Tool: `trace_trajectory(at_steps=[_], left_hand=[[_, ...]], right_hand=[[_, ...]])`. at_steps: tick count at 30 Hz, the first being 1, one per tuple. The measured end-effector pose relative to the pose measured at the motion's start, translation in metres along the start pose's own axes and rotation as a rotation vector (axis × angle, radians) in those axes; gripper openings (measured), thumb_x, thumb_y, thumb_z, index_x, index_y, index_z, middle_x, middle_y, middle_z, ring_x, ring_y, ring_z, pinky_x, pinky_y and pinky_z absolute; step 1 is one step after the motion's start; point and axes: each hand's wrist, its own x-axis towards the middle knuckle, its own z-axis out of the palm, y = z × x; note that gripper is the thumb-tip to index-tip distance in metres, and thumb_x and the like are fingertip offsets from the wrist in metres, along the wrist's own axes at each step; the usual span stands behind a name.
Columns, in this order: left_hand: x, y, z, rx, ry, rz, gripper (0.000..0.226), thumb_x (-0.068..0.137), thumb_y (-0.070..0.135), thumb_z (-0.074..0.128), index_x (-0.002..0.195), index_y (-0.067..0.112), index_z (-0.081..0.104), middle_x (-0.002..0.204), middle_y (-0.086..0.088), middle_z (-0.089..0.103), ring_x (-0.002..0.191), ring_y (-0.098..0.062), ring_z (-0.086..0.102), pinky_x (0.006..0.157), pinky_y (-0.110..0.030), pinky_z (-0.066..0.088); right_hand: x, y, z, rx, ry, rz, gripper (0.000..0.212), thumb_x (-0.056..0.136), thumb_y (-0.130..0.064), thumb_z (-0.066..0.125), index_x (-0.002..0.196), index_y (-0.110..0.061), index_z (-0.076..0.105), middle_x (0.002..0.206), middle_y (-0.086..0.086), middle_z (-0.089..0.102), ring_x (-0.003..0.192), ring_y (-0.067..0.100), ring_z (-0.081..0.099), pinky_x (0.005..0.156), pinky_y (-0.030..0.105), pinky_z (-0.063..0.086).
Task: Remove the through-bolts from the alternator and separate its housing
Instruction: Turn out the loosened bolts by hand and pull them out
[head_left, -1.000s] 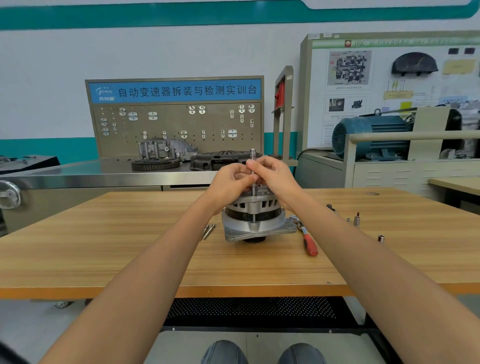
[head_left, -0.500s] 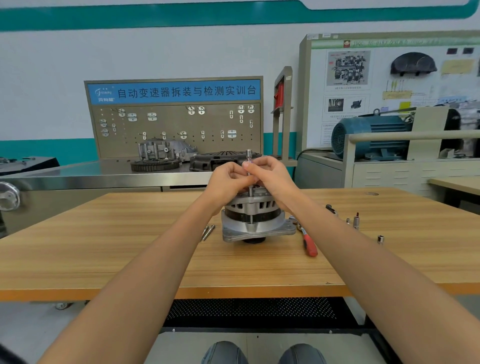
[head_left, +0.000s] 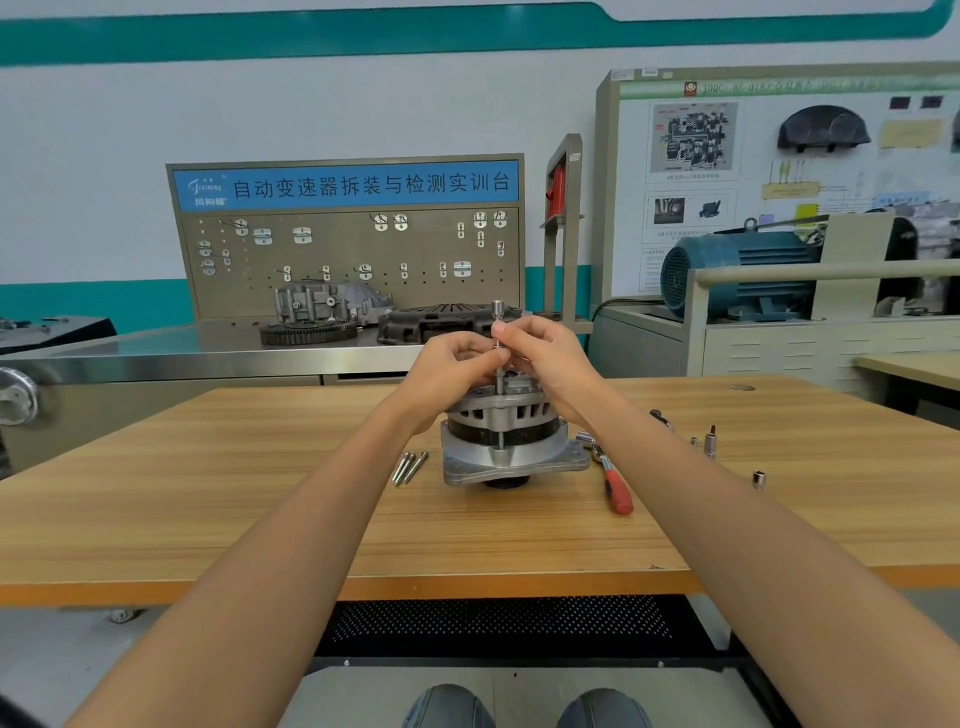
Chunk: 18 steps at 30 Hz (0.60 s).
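Three loose bolts (head_left: 410, 466) lie side by side on the wooden table (head_left: 208, 493), just left of the alternator (head_left: 506, 441), where they lay in the earlier frames too. The alternator stands upright near the middle of the table, its wide flange down, and it has not shifted.

Above it, the left hand (head_left: 452, 369) has its fingers curled in, fingertips pinching a thin upright tool shaft (head_left: 498, 382) that rises from the top of the housing. The right hand (head_left: 550, 364) meets it from the other side, thumb and forefinger pinched on the same shaft a little higher up, the other fingers curled loosely over the top of the alternator. The small metal socket head (head_left: 497, 310) at the upper end of the shaft pokes out above both hands. Compared with a second ago the hands sit slightly lower in view and closer to the housing, and the fingers have changed their hold on the shaft; less of the shaft shows between hands and housing.

To the right of the alternator a ratchet with a red handle (head_left: 615, 486) lies on the table, touching or just beside the flange. Farther right stand a few small sockets (head_left: 758, 478), well apart from the alternator, unchanged.
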Motion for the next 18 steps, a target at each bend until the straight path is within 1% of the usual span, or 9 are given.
trace_trajectory(at_steps=[2, 4, 7, 9, 11, 12, 14, 15, 18], left_hand=[[0.0011, -0.0001, 0.0006, 0.004, 0.013, -0.008, 0.009, 0.088, 0.022, 0.068, 0.093, 0.015, 0.066, 0.089, -0.001, 0.071, 0.082, -0.009, 0.066, 0.075, -0.023, 0.053], [0.0020, 0.0003, 0.0019, 0.009, 0.021, -0.012, 0.009, 0.087, 0.022, 0.070, 0.090, 0.015, 0.065, 0.087, -0.001, 0.070, 0.080, -0.010, 0.065, 0.073, -0.022, 0.053], [0.0005, 0.0019, 0.0038, 0.011, 0.034, 0.002, 0.009, 0.086, 0.020, 0.070, 0.087, 0.014, 0.063, 0.083, 0.000, 0.067, 0.074, -0.008, 0.063, 0.068, -0.020, 0.051], [0.0003, 0.0017, 0.0037, 0.021, 0.047, 0.007, 0.009, 0.086, 0.018, 0.069, 0.086, 0.014, 0.062, 0.077, 0.002, 0.065, 0.067, -0.001, 0.061, 0.061, -0.015, 0.048], [0.0002, 0.0017, 0.0038, 0.033, 0.060, 0.015, 0.012, 0.086, 0.018, 0.070, 0.082, 0.016, 0.059, 0.070, 0.006, 0.061, 0.054, 0.006, 0.056, 0.051, -0.009, 0.043], [0.0004, 0.0014, 0.0040, 0.038, 0.066, 0.017, 0.013, 0.086, 0.019, 0.071, 0.081, 0.016, 0.059, 0.069, 0.006, 0.060, 0.052, 0.007, 0.055, 0.049, -0.008, 0.042], [0.0002, 0.0006, 0.0034, 0.042, 0.066, 0.019, 0.012, 0.085, 0.021, 0.071, 0.084, 0.017, 0.060, 0.071, 0.007, 0.061, 0.054, 0.007, 0.056, 0.051, -0.009, 0.043], [0.0002, 0.0005, 0.0029, 0.039, 0.060, 0.021, 0.011, 0.086, 0.022, 0.070, 0.087, 0.017, 0.061, 0.074, 0.006, 0.063, 0.059, 0.006, 0.058, 0.055, -0.010, 0.045], [0.0005, 0.0000, 0.0018, 0.026, 0.034, 0.003, 0.004, 0.090, 0.021, 0.065, 0.091, 0.018, 0.064, 0.088, -0.001, 0.070, 0.084, -0.010, 0.066, 0.077, -0.022, 0.054]], right_hand=[[0.0003, -0.0004, -0.0007, 0.017, -0.007, 0.010, 0.010, 0.090, -0.024, 0.063, 0.084, -0.017, 0.066, 0.092, 0.007, 0.069, 0.102, 0.028, 0.064, 0.097, 0.045, 0.048], [0.0001, -0.0005, -0.0007, 0.025, -0.010, 0.011, 0.010, 0.090, -0.025, 0.062, 0.085, -0.017, 0.067, 0.093, 0.007, 0.069, 0.102, 0.027, 0.064, 0.097, 0.045, 0.049], [-0.0006, -0.0012, 0.0019, -0.036, -0.020, 0.004, 0.015, 0.087, -0.030, 0.065, 0.095, -0.018, 0.066, 0.099, 0.004, 0.068, 0.103, 0.021, 0.063, 0.098, 0.043, 0.048], [-0.0011, -0.0015, 0.0034, -0.071, -0.020, 0.002, 0.015, 0.087, -0.027, 0.065, 0.097, -0.016, 0.065, 0.100, 0.004, 0.067, 0.104, 0.020, 0.062, 0.099, 0.043, 0.048], [-0.0024, -0.0025, 0.0032, -0.071, -0.017, -0.004, 0.011, 0.088, -0.025, 0.064, 0.093, -0.015, 0.066, 0.095, 0.003, 0.067, 0.102, 0.020, 0.062, 0.099, 0.044, 0.048], [-0.0031, -0.0030, 0.0024, -0.070, -0.018, -0.006, 0.012, 0.089, -0.025, 0.063, 0.093, -0.015, 0.067, 0.094, 0.002, 0.067, 0.102, 0.020, 0.062, 0.099, 0.044, 0.047], [-0.0041, -0.0033, 0.0009, -0.081, -0.028, -0.011, 0.015, 0.091, -0.026, 0.060, 0.095, -0.014, 0.069, 0.095, 0.003, 0.068, 0.104, 0.021, 0.062, 0.100, 0.044, 0.046], [-0.0042, -0.0034, 0.0003, -0.084, -0.036, -0.014, 0.015, 0.092, -0.026, 0.059, 0.096, -0.015, 0.069, 0.097, 0.004, 0.069, 0.105, 0.021, 0.061, 0.101, 0.044, 0.045], [-0.0052, -0.0042, 0.0003, -0.085, -0.050, -0.012, 0.016, 0.095, -0.025, 0.055, 0.099, -0.022, 0.069, 0.105, 0.003, 0.070, 0.107, 0.017, 0.062, 0.102, 0.042, 0.045]])
